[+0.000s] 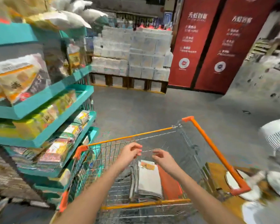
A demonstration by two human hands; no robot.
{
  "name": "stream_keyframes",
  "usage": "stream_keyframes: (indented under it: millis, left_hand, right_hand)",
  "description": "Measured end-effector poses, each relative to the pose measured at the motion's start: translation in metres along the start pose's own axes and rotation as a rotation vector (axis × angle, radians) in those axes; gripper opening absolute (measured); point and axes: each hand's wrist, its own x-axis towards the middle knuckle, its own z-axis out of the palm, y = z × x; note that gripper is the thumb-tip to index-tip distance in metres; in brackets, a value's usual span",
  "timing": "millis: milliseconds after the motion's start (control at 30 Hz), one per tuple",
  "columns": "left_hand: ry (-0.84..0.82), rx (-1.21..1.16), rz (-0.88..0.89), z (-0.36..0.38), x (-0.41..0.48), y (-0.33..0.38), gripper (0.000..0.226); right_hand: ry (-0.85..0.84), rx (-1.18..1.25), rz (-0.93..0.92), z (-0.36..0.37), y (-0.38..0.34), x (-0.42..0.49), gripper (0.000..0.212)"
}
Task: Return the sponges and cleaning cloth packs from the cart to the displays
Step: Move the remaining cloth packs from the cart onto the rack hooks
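Observation:
A wire shopping cart (215,151) with orange trim stands in front of me. Inside it lie grey-white cleaning cloth packs (148,180) with an orange label, next to an orange pack (169,183). My left hand (130,153) hovers above the cart with its fingers loosely curled and nothing in it. My right hand (162,156) hovers beside it, also loosely curled and holding nothing. Both hands are above the packs and apart from them. To the left rises a teal tiered display (44,97) filled with sponge and cloth packs (18,78).
White boxed goods (132,52) are stacked on wooden pallets ahead. Red banners (217,46) stand at the right. A table with white plates (278,183) and a white fan (276,135) sits close to the cart's right side. Grey floor lies open ahead.

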Motion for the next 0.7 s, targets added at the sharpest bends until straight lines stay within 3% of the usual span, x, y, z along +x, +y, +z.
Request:
stream_keyframes:
  millis: [167,467,700]
  left_hand:
    - [-0.015,0.043,-0.085,0.018,0.053,-0.036,0.018]
    - [-0.074,0.058,-0.322,0.043,0.181,-0.123,0.023]
    - [-0.125,0.137,-0.436,0.064,0.23,-0.182,0.023]
  right_hand:
    - [-0.018,-0.053,0.054,-0.005,0.047,0.044,0.035]
    - [-0.025,-0.038,0.269,0.003,0.123,0.164,0.028]
    - [-0.085,-0.013,0.408,0.022,0.17,0.215,0.019]
